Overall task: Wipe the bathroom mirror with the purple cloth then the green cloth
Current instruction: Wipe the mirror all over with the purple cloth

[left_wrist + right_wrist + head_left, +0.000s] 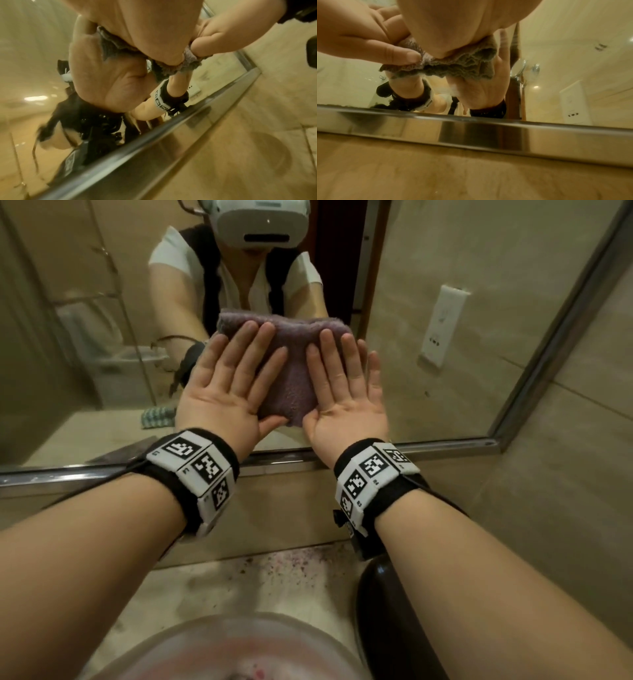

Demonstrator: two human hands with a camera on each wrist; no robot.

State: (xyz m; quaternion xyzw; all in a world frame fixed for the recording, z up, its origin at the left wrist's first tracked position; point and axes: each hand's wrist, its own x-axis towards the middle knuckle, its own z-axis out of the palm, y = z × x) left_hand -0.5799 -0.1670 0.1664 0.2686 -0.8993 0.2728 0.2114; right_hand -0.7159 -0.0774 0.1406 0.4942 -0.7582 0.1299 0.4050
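Note:
The purple cloth (294,378) lies flat against the bathroom mirror (428,378), low on the glass just above its metal frame (102,474). My left hand (226,385) presses its left half with straight, spread fingers. My right hand (346,395) presses the right half the same way. Both thumbs rest on the cloth's lower edge. The left wrist view shows the cloth (188,66) bunched under my left palm (137,20). In the right wrist view its ruffled edge (462,65) sticks out below my right palm (445,27). No green cloth is in view.
A round basin (239,642) sits in the marbled counter (205,577) below my arms. A dark rounded object (387,611) stands at the counter's right. Tiled wall (565,508) meets the mirror's right frame. The glass reflects a person and a wall socket (442,326).

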